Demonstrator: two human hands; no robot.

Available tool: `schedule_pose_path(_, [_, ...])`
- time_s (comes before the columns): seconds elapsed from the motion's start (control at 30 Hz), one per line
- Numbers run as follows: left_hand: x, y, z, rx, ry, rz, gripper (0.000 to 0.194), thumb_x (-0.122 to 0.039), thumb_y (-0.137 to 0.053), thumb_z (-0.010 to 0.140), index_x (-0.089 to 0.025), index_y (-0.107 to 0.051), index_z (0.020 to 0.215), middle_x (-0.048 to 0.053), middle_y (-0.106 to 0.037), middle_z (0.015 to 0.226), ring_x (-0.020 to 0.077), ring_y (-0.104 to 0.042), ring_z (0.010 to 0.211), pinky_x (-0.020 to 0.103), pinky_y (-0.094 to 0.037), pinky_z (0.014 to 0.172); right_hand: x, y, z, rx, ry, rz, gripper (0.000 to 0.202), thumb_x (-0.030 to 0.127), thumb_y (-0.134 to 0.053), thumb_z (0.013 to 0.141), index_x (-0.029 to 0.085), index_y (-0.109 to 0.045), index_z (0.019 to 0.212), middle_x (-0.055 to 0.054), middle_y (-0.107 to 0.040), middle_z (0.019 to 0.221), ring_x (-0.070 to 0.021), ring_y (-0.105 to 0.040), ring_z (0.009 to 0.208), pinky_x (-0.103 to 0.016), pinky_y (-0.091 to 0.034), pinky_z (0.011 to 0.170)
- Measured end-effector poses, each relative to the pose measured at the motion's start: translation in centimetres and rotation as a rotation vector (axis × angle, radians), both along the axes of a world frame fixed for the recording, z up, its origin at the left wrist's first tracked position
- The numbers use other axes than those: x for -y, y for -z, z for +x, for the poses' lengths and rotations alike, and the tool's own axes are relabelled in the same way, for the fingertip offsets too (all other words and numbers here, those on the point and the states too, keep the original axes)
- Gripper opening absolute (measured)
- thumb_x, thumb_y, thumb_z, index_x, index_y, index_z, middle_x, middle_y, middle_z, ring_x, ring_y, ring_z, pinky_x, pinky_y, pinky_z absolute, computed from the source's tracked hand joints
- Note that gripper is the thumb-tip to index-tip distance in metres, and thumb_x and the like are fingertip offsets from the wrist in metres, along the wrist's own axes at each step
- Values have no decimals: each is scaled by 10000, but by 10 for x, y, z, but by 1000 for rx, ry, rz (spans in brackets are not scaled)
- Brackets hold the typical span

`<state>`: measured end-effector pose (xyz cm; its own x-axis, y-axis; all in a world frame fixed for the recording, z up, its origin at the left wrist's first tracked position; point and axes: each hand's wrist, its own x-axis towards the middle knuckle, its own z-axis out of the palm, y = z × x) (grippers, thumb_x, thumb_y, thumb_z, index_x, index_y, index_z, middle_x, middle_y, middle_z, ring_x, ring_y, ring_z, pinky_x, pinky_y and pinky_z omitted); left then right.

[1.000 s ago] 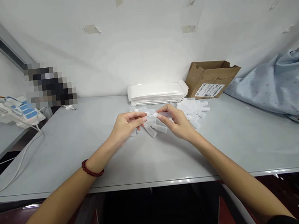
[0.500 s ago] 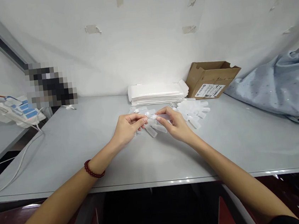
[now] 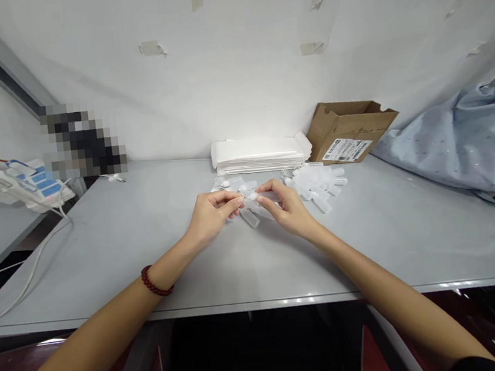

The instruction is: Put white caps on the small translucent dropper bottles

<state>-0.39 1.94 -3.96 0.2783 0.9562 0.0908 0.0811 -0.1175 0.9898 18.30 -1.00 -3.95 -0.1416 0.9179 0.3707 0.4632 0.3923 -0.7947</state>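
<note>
Above the grey table, my two hands meet fingertip to fingertip. My right hand (image 3: 287, 205) is closed around a frosted, clear-plastic piece with a small white knob (image 3: 253, 197) at its left end. Just left of that knob, my left hand (image 3: 213, 214) pinches thumb against forefinger; what lies between them is too small to make out. Under and behind the fingers lies a loose group of similar frosted plastic pieces (image 3: 250, 217). A larger heap of them (image 3: 315, 181) spreads to the right of my right hand. Some have thin white loops.
Behind the hands, a stack of flat white boxes (image 3: 261, 147) rests against the wall. An open cardboard box (image 3: 352, 130) with a label leans beside it. A light-blue cloth bag (image 3: 459, 139) lies at right. White cables (image 3: 38, 260) and a power strip (image 3: 44, 183) are at left.
The knob and my right fingertips have dropped slightly and moved a little to the left. My left hand keeps its pinch almost in place.
</note>
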Motion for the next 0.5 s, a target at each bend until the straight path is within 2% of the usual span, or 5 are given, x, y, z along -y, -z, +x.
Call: schedule_pose_path(0.5, [3,-4,3,3,-1,0,154,-304,-714,723,-152,-713,698,14,-638,633,112,-530,562,259,-439,574,0,-1,1,19,-8,26,155,344,-529,892,192,-558,905,-52,-653,875,-173,-590,761,-272,-412,551])
